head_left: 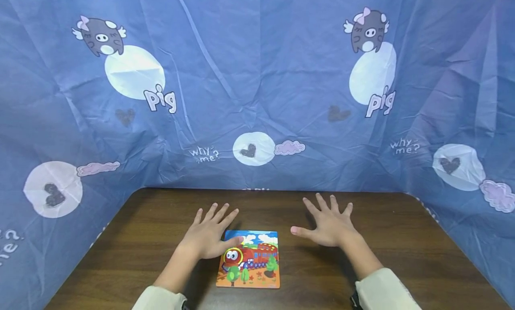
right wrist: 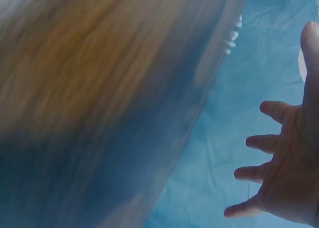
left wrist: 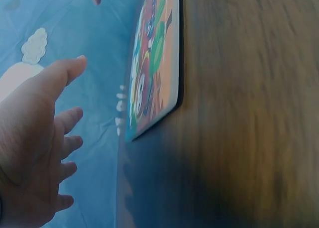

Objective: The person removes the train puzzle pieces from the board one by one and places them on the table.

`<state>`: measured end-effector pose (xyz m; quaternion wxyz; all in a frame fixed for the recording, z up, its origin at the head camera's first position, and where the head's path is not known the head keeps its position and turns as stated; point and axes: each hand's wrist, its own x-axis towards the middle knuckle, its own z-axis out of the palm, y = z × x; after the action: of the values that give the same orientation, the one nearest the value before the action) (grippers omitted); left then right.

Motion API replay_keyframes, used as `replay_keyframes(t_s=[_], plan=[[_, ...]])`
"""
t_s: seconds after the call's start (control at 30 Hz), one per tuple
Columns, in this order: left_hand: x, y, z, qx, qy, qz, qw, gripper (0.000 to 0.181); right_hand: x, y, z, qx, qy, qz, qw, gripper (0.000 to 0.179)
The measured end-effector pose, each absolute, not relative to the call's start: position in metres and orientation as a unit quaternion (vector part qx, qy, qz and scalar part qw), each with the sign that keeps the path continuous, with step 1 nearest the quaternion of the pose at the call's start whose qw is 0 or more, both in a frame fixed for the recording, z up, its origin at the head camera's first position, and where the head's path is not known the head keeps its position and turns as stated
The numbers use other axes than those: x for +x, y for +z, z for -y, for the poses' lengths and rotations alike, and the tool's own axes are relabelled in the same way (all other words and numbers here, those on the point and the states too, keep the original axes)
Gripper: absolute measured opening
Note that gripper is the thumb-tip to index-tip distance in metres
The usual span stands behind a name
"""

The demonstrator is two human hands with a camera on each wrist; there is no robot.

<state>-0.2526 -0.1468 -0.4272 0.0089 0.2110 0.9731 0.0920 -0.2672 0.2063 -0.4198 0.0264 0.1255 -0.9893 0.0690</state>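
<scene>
A square picture puzzle board (head_left: 257, 272) with a cartoon red train, trees and clouds lies flat on the brown table. Over its upper left side hovers my left hand (head_left: 207, 236), fingers spread, the thumb overlapping the picture in the head view. The left wrist view shows that hand (left wrist: 32, 133) apart from the board (left wrist: 154, 58), holding nothing. To the right of the board, my right hand (head_left: 330, 225) is raised above the table with its fingers splayed. In the right wrist view the same hand (right wrist: 294, 153) is bare of any object.
The dark wooden table (head_left: 394, 247) has rounded far corners. A blue cloth curtain (head_left: 257, 99) printed with pigs, hearts and clouds hangs behind it and along both sides. Light sleeves (head_left: 386, 290) cover the forearms.
</scene>
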Motion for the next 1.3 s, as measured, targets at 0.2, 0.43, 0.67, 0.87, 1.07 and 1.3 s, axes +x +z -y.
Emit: replay_keyframes(t_s=[0.2,0.43,0.67,0.87,1.07,1.3], plan=[[-0.257,-0.430,0.133,0.221,0.100,-0.970,0.028,0.078,-0.272,-0.422,-0.186,0.154,0.084,0.984,-0.003,0.105],[-0.261,-0.436,0.121,0.227,0.098,-0.968,0.052,0.076,-0.277,-0.426,-0.164,0.200,0.088,0.976,-0.018,0.090],[-0.265,-0.441,0.116,0.221,0.105,-0.965,0.093,0.072,-0.278,-0.430,-0.149,0.232,0.108,0.965,-0.051,0.069],[-0.267,-0.443,0.115,0.230,0.122,-0.962,0.084,0.072,-0.278,-0.436,-0.139,0.276,0.092,0.956,-0.045,0.059],[-0.269,-0.445,0.116,0.245,0.165,-0.953,0.072,0.066,-0.277,-0.440,-0.133,0.294,0.093,0.949,-0.063,0.047],[-0.268,-0.446,0.115,0.245,0.191,-0.949,0.061,0.047,-0.278,-0.442,-0.134,0.295,0.151,0.940,-0.081,0.029]])
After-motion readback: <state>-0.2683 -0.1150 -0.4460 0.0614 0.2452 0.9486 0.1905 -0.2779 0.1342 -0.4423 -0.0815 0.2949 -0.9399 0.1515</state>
